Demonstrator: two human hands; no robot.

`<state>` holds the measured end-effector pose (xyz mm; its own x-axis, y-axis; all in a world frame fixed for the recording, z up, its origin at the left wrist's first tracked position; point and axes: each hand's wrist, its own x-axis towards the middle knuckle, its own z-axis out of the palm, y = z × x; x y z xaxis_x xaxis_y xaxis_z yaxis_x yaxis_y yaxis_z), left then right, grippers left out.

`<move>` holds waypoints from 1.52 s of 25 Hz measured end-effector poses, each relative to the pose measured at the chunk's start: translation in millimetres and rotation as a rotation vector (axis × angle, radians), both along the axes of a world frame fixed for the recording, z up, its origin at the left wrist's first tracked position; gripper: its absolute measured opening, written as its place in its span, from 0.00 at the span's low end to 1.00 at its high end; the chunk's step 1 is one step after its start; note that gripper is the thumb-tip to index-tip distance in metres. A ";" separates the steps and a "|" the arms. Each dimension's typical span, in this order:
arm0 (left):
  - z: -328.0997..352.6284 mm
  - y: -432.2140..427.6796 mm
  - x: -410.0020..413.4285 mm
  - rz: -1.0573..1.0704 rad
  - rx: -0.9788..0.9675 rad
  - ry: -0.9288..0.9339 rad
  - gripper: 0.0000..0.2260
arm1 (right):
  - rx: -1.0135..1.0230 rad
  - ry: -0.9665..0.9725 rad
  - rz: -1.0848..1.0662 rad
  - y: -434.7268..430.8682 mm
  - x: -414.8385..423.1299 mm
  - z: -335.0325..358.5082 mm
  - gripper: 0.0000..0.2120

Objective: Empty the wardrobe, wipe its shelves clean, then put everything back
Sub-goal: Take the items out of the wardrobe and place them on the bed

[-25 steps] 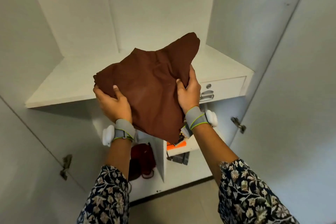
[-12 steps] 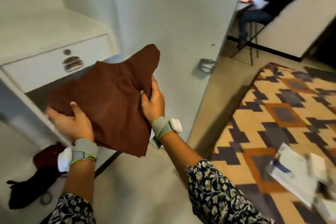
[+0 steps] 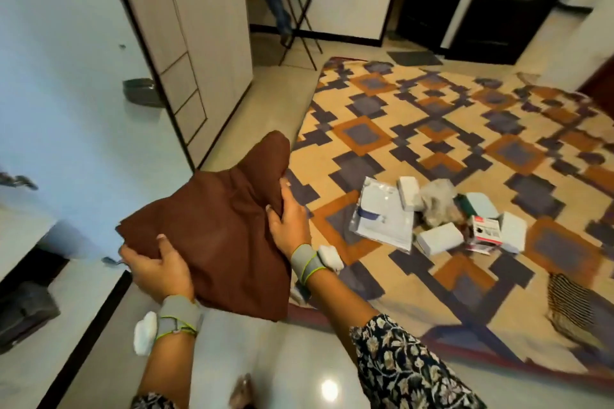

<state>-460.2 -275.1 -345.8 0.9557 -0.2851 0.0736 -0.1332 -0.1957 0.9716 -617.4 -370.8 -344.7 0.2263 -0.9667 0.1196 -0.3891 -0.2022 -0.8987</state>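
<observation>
I hold a folded brown cloth point(image 3: 219, 229) in front of me with both hands, above the floor. My left hand point(image 3: 159, 267) grips its lower left edge, thumb on top. My right hand point(image 3: 289, 222) grips its right side. The open white wardrobe door point(image 3: 76, 83) stands at the left, and part of a wardrobe shelf edge point(image 3: 20, 236) shows at the far left.
A patterned mattress point(image 3: 432, 129) lies on the floor to the right, with a pile of white boxes and papers point(image 3: 438, 219) on it. A striped cloth point(image 3: 571, 305) lies at its right edge. A person sits on a stool point(image 3: 292, 0) at the back. Glossy floor lies below.
I have turned right, away from the wardrobe shelf, carrying the brown cloth in both hands; the mattress and the items on it have come into full view.
</observation>
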 end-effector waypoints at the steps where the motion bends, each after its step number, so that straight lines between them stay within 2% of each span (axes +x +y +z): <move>1: -6.5 -14.4 -13.2 -0.053 -0.011 0.006 0.20 | 0.018 0.000 -0.037 -8.8 -18.0 -7.0 0.28; 6: -40.4 -97.2 -59.3 -0.169 0.030 0.082 0.19 | 0.101 -0.013 -0.220 -59.3 -79.5 -38.8 0.27; 11: -76.7 -192.1 -90.7 -0.240 0.146 0.160 0.20 | 0.181 0.032 -0.302 -141.9 -107.6 -78.8 0.27; 17: -127.2 -300.3 -92.0 -0.385 0.283 0.121 0.19 | 0.282 0.096 -0.399 -236.9 -115.7 -139.4 0.28; 24: -166.5 -391.4 -107.8 -0.440 0.340 0.129 0.16 | 0.282 0.167 -0.459 -329.2 -129.4 -187.1 0.24; 28: -193.6 -429.1 -107.4 -0.497 0.380 0.209 0.17 | 0.324 0.155 -0.455 -373.4 -131.4 -214.9 0.26; 32: -210.9 -455.6 -105.1 -0.589 0.418 0.204 0.18 | 0.290 0.106 -0.491 -414.5 -141.1 -232.1 0.23; 36: -246.7 -475.0 -104.4 -0.632 0.620 0.205 0.21 | 0.400 0.062 -0.543 -440.6 -135.4 -265.6 0.21; 38: -270.3 -471.0 -101.9 -0.547 0.781 0.330 0.22 | 0.526 0.118 -0.585 -438.7 -133.7 -290.6 0.22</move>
